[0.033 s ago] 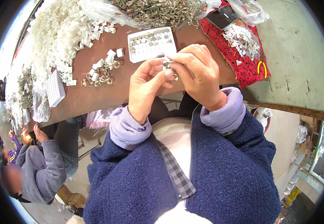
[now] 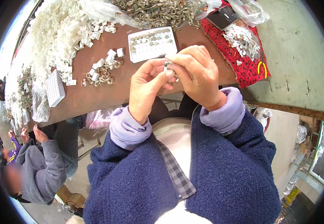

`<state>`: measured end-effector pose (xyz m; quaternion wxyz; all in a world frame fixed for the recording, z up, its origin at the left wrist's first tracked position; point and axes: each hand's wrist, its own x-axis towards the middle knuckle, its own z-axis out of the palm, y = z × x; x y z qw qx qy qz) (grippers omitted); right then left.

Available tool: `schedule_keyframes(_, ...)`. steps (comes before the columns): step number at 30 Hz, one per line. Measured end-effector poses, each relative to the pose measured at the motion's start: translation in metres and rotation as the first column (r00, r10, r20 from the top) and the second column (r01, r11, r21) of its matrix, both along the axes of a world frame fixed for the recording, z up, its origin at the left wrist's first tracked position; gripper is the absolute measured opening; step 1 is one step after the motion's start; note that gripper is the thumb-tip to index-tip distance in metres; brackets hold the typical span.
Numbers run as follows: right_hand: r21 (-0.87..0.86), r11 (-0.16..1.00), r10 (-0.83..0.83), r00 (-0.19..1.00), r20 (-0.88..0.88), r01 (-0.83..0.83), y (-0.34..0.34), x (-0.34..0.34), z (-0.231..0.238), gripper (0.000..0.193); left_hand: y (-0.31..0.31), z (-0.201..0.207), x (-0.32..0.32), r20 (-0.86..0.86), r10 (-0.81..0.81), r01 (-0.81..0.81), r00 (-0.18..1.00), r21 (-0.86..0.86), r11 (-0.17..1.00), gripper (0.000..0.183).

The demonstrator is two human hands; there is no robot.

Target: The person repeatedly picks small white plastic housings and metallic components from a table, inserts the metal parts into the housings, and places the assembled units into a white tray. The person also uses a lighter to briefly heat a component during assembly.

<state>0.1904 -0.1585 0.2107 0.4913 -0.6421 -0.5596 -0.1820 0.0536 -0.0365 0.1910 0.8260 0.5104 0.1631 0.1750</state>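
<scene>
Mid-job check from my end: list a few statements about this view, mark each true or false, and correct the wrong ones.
1. The left hand and right hand both hold a small part. True.
2. A white tray lies beyond the hands. True.
3. Every pocket of the white tray holds a disc. False: pockets on its near side show none.
4. The yellow-handled tool lies on the red cloth. True.
5. The dark flat device lies left of the tray. False: the dark flat device is to its right.
</scene>
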Motion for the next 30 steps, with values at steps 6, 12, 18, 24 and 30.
schedule_keyframes(6, -0.026, 0.994, 0.101, 0.967, -0.232, -0.11, 0.027, -0.004, -0.005, 0.02, 0.024, -0.006, -0.017, -0.029, 0.076, -0.078, 0.997, -0.103, 0.992, 0.021)
schedule_keyframes(12, -0.254, 0.953, -0.159, 0.986, 0.049, 0.167, 0.073, 0.03, -0.026, 0.007, 0.054, -0.016, -0.03, -0.014, 0.146, -0.146, 0.989, -0.176, 0.974, 0.018)
schedule_keyframes(18, -0.269, 0.96, -0.076, 0.997, 0.019, 0.079, 0.076, 0.026, -0.025, 0.011, 0.05, -0.016, -0.026, -0.03, 0.185, -0.187, 0.982, -0.135, 0.973, 0.021)
schedule_keyframes(24, -0.061, 0.992, 0.099, 0.979, -0.179, -0.112, 0.038, -0.008, -0.007, 0.018, 0.035, -0.005, -0.019, -0.056, 0.058, -0.057, 0.997, 0.014, 0.998, 0.027)
schedule_keyframes(30, -0.088, 0.985, 0.087, 0.866, -0.493, -0.15, -0.006, -0.008, -0.003, 0.02, 0.004, 0.001, -0.008, -0.044, 0.02, -0.013, 0.999, 0.149, 0.989, 0.028)
